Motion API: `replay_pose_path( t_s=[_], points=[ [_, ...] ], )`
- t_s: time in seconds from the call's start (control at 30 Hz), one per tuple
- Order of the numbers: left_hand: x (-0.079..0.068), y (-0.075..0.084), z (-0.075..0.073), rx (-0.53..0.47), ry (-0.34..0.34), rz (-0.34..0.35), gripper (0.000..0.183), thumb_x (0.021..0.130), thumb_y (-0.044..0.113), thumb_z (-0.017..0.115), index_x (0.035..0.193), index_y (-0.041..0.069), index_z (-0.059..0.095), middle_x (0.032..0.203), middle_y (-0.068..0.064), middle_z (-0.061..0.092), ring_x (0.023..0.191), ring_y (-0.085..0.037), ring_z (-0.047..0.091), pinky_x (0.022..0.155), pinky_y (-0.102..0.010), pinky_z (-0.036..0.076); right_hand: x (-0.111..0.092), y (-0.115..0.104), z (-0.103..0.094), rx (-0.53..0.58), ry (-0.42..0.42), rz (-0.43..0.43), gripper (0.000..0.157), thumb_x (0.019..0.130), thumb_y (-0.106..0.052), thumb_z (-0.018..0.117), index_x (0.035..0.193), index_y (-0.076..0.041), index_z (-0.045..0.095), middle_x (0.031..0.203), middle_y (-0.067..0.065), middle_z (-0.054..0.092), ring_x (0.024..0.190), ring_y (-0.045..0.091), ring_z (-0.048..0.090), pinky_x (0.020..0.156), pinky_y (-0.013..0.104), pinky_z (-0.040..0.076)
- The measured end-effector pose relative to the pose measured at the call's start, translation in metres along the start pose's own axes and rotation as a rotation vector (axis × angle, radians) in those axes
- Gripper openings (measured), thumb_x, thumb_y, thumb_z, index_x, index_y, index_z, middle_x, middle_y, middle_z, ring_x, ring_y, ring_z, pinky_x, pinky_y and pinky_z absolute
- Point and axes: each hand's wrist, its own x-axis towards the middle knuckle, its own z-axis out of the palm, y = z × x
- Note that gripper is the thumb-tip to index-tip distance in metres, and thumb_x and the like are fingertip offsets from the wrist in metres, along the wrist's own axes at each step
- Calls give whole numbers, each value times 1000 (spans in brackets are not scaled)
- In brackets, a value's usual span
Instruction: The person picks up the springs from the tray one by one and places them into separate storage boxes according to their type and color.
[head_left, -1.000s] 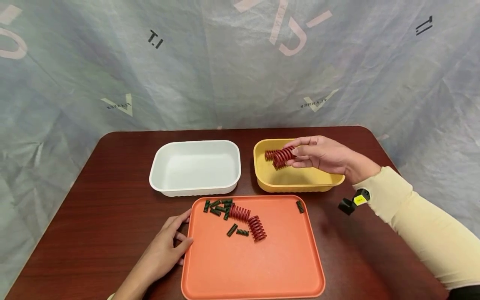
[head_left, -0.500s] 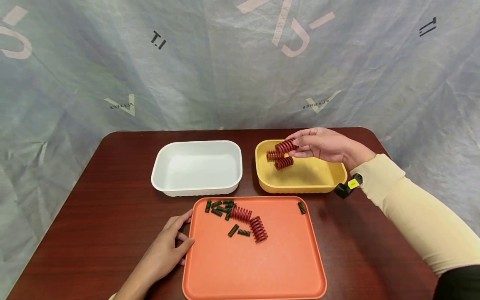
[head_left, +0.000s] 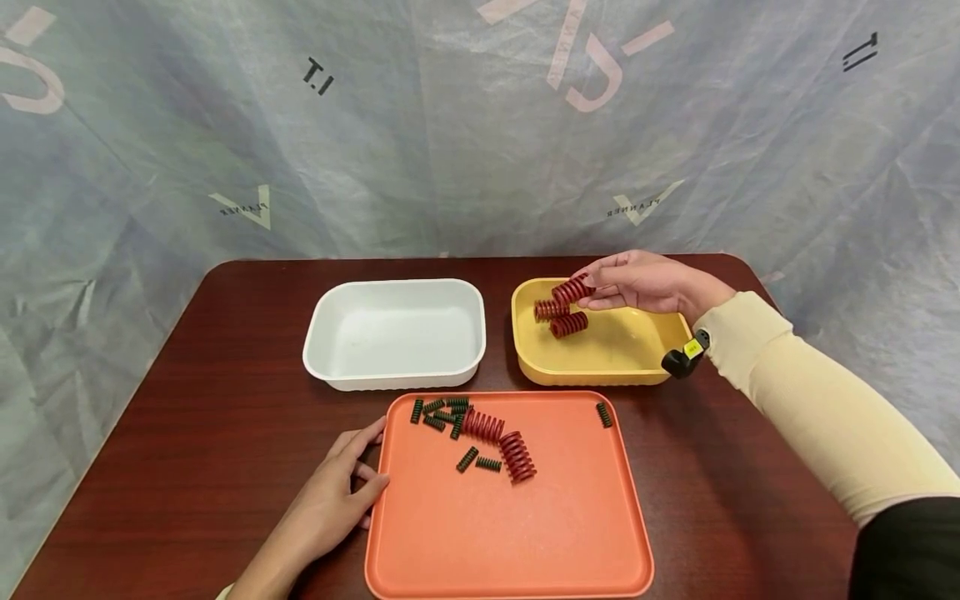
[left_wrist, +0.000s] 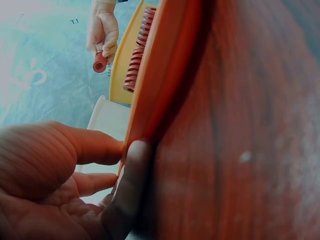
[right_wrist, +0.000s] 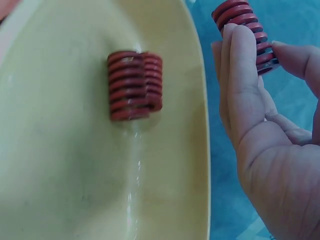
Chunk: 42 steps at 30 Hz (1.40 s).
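Note:
My right hand (head_left: 637,282) pinches a red coil spring (head_left: 572,290) between thumb and fingertips above the back of the yellow bin (head_left: 615,377). Two more red springs lie in the bin, a far one (head_left: 551,311) and a nearer one (head_left: 569,325); the right wrist view shows them side by side. My left hand (head_left: 330,496) grips the left edge of the orange tray (head_left: 570,533), with the thumb at its rim and some fingers hidden beneath. On this tray lie two red springs, one farther back (head_left: 483,425) and one nearer (head_left: 517,457), plus several small dark green springs (head_left: 434,422).
A white bin (head_left: 393,333) stands left of the yellow one, behind the tray. One green spring (head_left: 603,415) lies apart by the tray's right rim. Everything rests on a dark red wooden table (head_left: 187,433), with a printed grey curtain (head_left: 450,167) behind.
My right hand has lifted slightly and moved back with its red spring, leaving the two springs in the yellow bin more exposed. The left hand stays at the tray edge.

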Motion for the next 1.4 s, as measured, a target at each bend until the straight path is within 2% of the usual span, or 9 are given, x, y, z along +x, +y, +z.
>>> replay_pose_path(
  t_s=[0.33, 0.5, 0.6, 0.83, 1.03, 1.27, 1.4],
  points=[
    [0, 0, 0, 6, 3, 3, 73, 94, -3, 71, 157, 20, 43, 141, -6, 47, 84, -12, 65, 50, -31, 60, 16, 9, -8, -19, 14, 93, 24, 107, 4, 47, 126, 14, 59, 123, 22, 66, 110, 31, 70, 109, 45, 47],
    [1, -1, 0, 9, 3, 3, 72, 95, -3, 71, 158, 18, 43, 142, -6, 47, 83, -12, 65, 50, -31, 60, 22, 13, -8, -53, 1, 115, 36, 107, 4, 44, 139, 22, 43, 128, 26, 63, 112, 33, 69, 107, 42, 50],
    [1, -1, 0, 13, 2, 2, 72, 95, -2, 71, 158, 18, 43, 142, -6, 47, 84, -12, 65, 50, -31, 60, 25, 16, -8, -69, 0, 134, 41, 108, 3, 43, 143, 23, 37, 128, 27, 61, 111, 32, 69, 106, 41, 51],
    [1, -1, 0, 12, 1, -2, 72, 95, -2, 71, 158, 19, 43, 142, -5, 47, 85, -12, 65, 50, -31, 60, 29, 19, -8, -64, 22, 157, 42, 109, 2, 44, 145, 22, 35, 125, 22, 64, 109, 29, 70, 106, 40, 51],
    [1, -1, 0, 17, 4, 0, 72, 95, -2, 71, 158, 18, 43, 142, -5, 47, 84, -12, 65, 50, -31, 60, 27, 19, -3, -71, 51, 156, 47, 109, -1, 48, 148, 20, 33, 130, 23, 62, 109, 27, 70, 105, 39, 52],
    [1, 0, 0, 19, 3, -2, 72, 95, -2, 72, 158, 18, 43, 142, -5, 47, 84, -12, 65, 51, -31, 60, 26, 19, 6, -117, 74, 156, 47, 106, 1, 52, 146, 21, 38, 131, 24, 58, 106, 25, 70, 103, 39, 54],
    [1, 0, 0, 17, 1, -5, 72, 95, -2, 71, 158, 18, 43, 142, -5, 47, 84, -12, 65, 51, -31, 60, 26, 20, 8, -126, 96, 162, 46, 105, 2, 54, 145, 20, 40, 126, 21, 63, 103, 23, 71, 102, 39, 54]
  ],
)
